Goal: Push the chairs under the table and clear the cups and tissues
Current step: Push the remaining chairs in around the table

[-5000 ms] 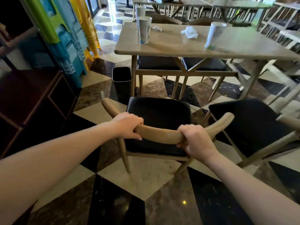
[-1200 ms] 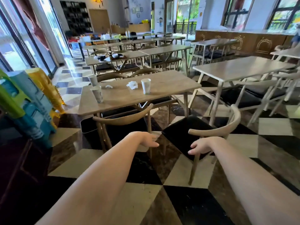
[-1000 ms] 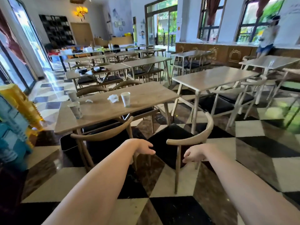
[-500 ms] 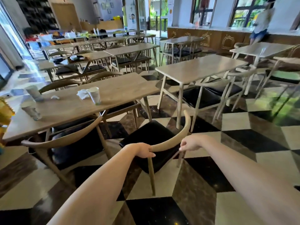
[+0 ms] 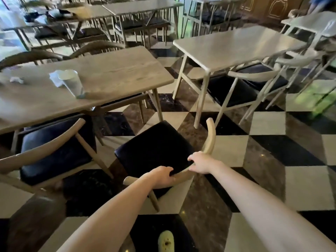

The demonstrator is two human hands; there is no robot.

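Observation:
A wooden chair with a black seat (image 5: 154,148) stands out from the right end of the wooden table (image 5: 116,73). Both hands grip its curved backrest: my left hand (image 5: 163,177) near the middle, my right hand (image 5: 201,162) further right. A second black-seated chair (image 5: 54,151) sits partly under the table on the left. A white paper cup (image 5: 71,84) stands on the table with a crumpled tissue (image 5: 54,78) behind it. Another small tissue (image 5: 16,80) lies near the left edge.
A pale table (image 5: 232,44) with pale chairs (image 5: 251,84) stands to the right, a narrow gap between it and the wooden table. More tables and chairs fill the back. The floor is chequered tile. My shoe tip (image 5: 165,241) shows at the bottom.
Five seconds ago both hands held the left chair, which now sits partly under the table. My hands reached over and closed on the right chair's backrest, and the view tilted down.

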